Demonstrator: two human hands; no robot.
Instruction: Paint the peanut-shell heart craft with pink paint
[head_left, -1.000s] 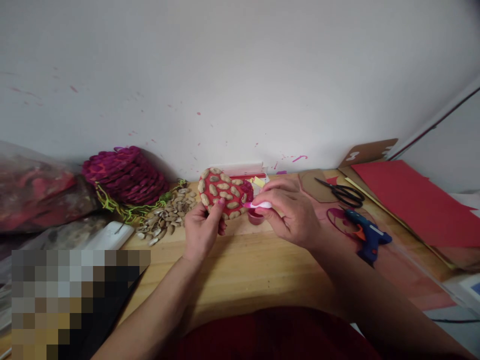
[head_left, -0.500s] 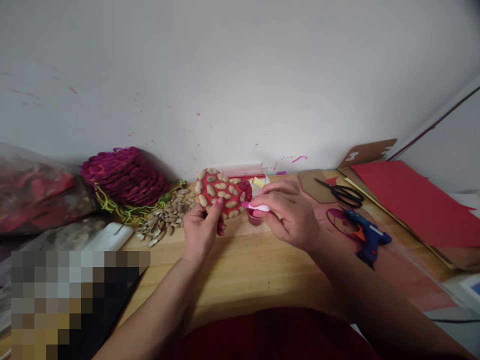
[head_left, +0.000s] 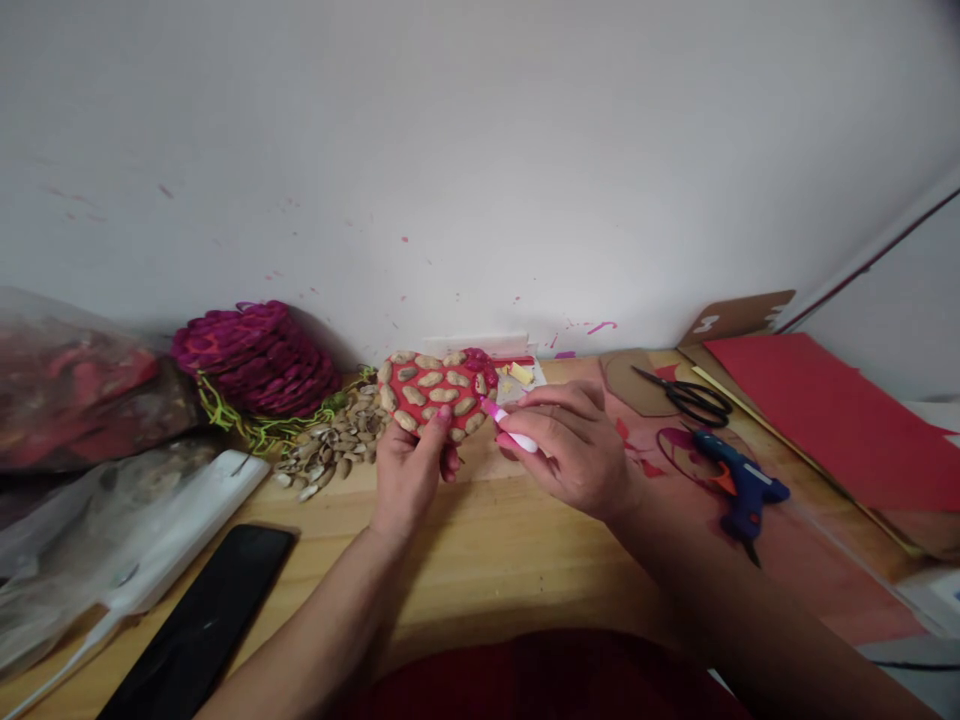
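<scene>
My left hand (head_left: 412, 465) grips the lower edge of a red piece (head_left: 417, 378) studded with peanut shells, thumb on its front. Most shells are plain tan; those along its upper right edge carry wet-looking magenta paint. Between the fingers of my right hand (head_left: 574, 440) is a small white-handled paintbrush (head_left: 517, 432). The pink brush tip is at the right edge of the piece, by the painted shells. Behind the right fingers, a paint cup (head_left: 506, 450) is mostly hidden.
Loose peanut shells (head_left: 337, 440) and a magenta stack (head_left: 259, 360) lie left, near plastic bags (head_left: 67, 390), a white power strip (head_left: 195, 525) and a black phone (head_left: 206, 610). At right are scissors (head_left: 694, 398), a blue glue gun (head_left: 742, 485) and red sheets (head_left: 825, 420).
The shell-covered piece has tilted back and shifted slightly left. My right hand has angled the brush so its tip points up and left. My view has shifted a little.
</scene>
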